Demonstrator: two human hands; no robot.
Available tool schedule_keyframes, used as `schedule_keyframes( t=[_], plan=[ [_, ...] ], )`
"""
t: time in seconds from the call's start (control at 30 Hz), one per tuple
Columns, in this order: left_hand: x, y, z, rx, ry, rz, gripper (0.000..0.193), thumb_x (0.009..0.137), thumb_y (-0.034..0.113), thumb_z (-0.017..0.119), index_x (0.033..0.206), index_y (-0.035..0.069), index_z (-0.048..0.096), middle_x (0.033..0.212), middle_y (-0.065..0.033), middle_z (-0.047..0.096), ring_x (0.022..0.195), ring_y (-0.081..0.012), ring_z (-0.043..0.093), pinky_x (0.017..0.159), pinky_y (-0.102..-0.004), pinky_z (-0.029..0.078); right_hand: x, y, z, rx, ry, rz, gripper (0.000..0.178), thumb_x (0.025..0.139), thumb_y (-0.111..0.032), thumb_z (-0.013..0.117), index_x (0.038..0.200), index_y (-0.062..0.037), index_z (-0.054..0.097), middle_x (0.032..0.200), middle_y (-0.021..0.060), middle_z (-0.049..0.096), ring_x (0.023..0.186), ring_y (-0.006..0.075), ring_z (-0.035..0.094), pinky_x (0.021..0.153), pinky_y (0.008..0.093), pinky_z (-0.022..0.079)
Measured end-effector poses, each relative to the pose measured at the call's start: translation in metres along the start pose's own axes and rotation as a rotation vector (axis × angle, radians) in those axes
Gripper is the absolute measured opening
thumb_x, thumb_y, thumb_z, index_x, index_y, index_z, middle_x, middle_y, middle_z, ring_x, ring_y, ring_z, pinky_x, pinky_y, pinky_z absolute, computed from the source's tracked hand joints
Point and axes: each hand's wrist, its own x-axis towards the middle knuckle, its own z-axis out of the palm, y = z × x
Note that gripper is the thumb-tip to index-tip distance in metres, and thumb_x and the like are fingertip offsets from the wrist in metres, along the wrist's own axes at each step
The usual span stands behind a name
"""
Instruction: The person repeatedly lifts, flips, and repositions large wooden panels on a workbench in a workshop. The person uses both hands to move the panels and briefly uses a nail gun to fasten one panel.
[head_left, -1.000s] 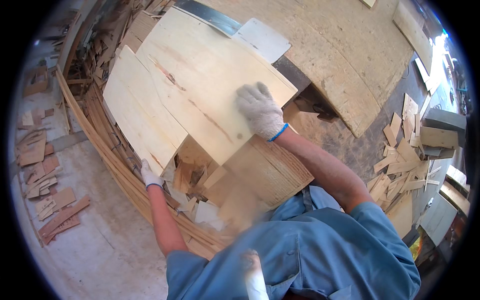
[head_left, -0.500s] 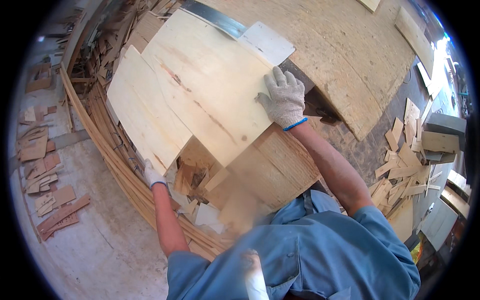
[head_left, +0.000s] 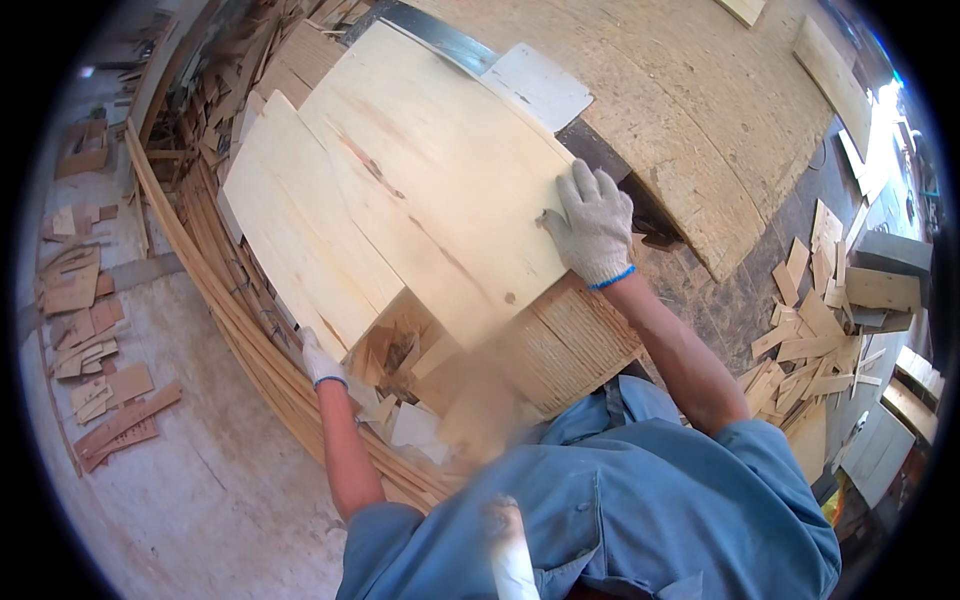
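Observation:
A wide pale plywood sheet (head_left: 430, 180) with brown streaks and a small knot lies at the middle of the work surface. Along its left side is a narrower pale plywood board (head_left: 310, 230), set a little nearer to me. My left hand (head_left: 323, 360), gloved in white, grips the near left corner of the narrower board; some of its fingers are hidden at the edge. On the right edge of the wide sheet rests my right hand (head_left: 592, 222) in a grey knitted glove with a blue cuff. Its fingers are stretched forward and its thumb is spread over the sheet.
A metal strip (head_left: 440, 42) and a light grey plate (head_left: 538, 85) border the sheet's far edge. Beyond stands a large worn wooden table (head_left: 700, 110). Long bent wood strips (head_left: 225, 310) curve along the left. Offcuts (head_left: 820, 320) are heaped at the right.
Both plywood pieces have shifted slightly to the right and toward me. My two hands have moved along with them, keeping their places on the edges.

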Motion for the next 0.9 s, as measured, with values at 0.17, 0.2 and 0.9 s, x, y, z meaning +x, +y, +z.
schedule_keyframes(
  t=[0.17, 0.2, 0.9],
  plan=[
    [-0.038, -0.030, -0.026, -0.001, 0.016, -0.050, 0.061, 0.098, 0.050, 0.044, 0.141, 0.006, 0.044, 0.137, -0.0142, 0.053, 0.120, -0.0330, 0.055, 0.100, -0.0483, 0.045, -0.070, 0.010, -0.016, -0.023, -0.034, 0.023, 0.060, 0.068, -0.024, 0.076, 0.121, -0.0037, 0.057, 0.134, 0.0204, 0.051, 0.117, 0.0393, 0.050, 0.091, 0.0490, 0.042],
    [-0.045, -0.040, -0.037, -0.030, 0.026, -0.067, 0.061, 0.099, 0.048, 0.045, 0.141, 0.005, 0.044, 0.136, -0.0142, 0.053, 0.119, -0.0321, 0.055, 0.100, -0.0465, 0.046, -0.090, 0.014, -0.023, -0.029, -0.056, 0.024, 0.060, 0.067, -0.022, 0.076, 0.121, -0.0033, 0.057, 0.135, 0.0209, 0.050, 0.117, 0.0396, 0.050, 0.091, 0.0488, 0.043],
    [-0.147, -0.138, -0.072, -0.086, 0.059, 0.055, 0.068, 0.099, 0.053, 0.045, 0.143, 0.002, 0.041, 0.140, -0.0124, 0.050, 0.124, -0.0260, 0.051, 0.106, -0.0364, 0.040, -0.209, 0.030, -0.045, 0.065, 0.046, 0.142, 0.066, 0.075, -0.012, 0.068, 0.135, 0.0010, 0.045, 0.139, 0.0239, 0.048, 0.123, 0.0433, 0.048, 0.099, 0.0495, 0.042]
  ],
)
